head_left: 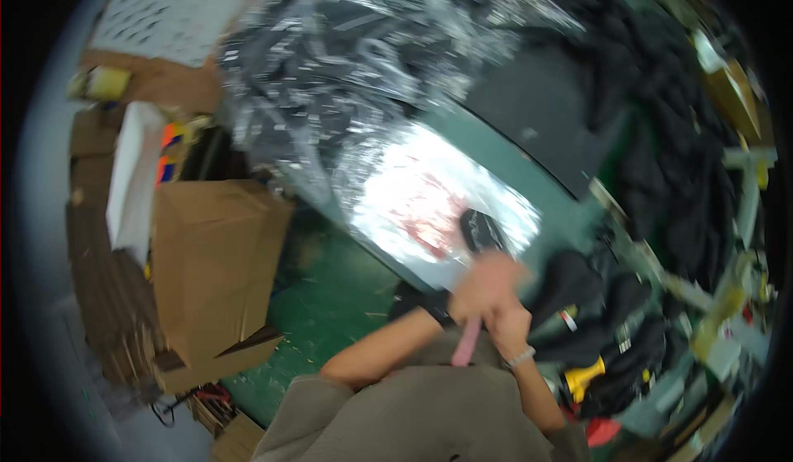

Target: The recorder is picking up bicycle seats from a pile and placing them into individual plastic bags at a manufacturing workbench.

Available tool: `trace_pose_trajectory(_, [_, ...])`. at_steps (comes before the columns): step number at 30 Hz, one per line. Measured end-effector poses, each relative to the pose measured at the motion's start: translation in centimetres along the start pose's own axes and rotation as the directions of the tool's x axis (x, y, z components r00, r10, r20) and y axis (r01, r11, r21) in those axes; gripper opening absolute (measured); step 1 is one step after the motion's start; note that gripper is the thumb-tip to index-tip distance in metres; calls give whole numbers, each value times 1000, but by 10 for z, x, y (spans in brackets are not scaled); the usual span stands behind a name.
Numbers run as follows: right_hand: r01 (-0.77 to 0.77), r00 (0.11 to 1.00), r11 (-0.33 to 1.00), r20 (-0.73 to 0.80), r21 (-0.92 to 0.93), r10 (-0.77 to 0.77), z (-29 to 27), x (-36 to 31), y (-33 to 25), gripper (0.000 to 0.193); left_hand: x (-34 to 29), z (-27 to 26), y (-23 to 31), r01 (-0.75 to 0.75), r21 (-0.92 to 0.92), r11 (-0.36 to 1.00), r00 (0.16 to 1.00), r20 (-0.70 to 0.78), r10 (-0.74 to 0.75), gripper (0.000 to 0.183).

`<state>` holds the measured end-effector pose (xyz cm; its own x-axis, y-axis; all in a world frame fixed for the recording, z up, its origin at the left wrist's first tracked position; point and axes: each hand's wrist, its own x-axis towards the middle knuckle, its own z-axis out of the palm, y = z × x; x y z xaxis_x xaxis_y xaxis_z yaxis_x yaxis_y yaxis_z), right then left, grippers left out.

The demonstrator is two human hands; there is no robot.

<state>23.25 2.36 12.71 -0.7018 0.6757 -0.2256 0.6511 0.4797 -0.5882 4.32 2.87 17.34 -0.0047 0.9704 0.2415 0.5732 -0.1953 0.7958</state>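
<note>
Left hand: left hand (pixel 483 284) raised in front of the chest, blurred – fingers curled against the lower edge of a clear bag (pixel 434 202); how firm the grip is, I cannot tell.
Right hand: right hand (pixel 510 327) just below the left, touching it, closed round a pink strip (pixel 467 342) that hangs down.
Bag: shiny plastic with a dark item inside, held over the green worktop (pixel 496 160).
Behind: heap of bagged dark clothes (pixel 355 40).
Left side: cardboard box (pixel 211 264) on the green floor (pixel 330 297).
</note>
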Motion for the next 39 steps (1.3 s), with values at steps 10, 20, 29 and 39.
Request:
trace_pose_trajectory(10, [-151,845,-147,204,978,494,-58,57,-23,42,-80,-31,62,315,-535,784,939,55,-340,11])
trace_pose_trajectory(20, [-93,995,411,74,907,63,-71,126,-131,53,8,-115,-75,214,-948,237,449,-120,-885,30])
trace_pose_trajectory(29, [-114,944,902,-238,416,228,-99,117,7,41,132,-359,-209,203,-676,709,447,-580,-681,81])
trace_pose_trajectory(39, [-488,148,365,-337,793,930,-195,181,378,81,-25,46,-95,607,-74,791,793,114,-598,38])
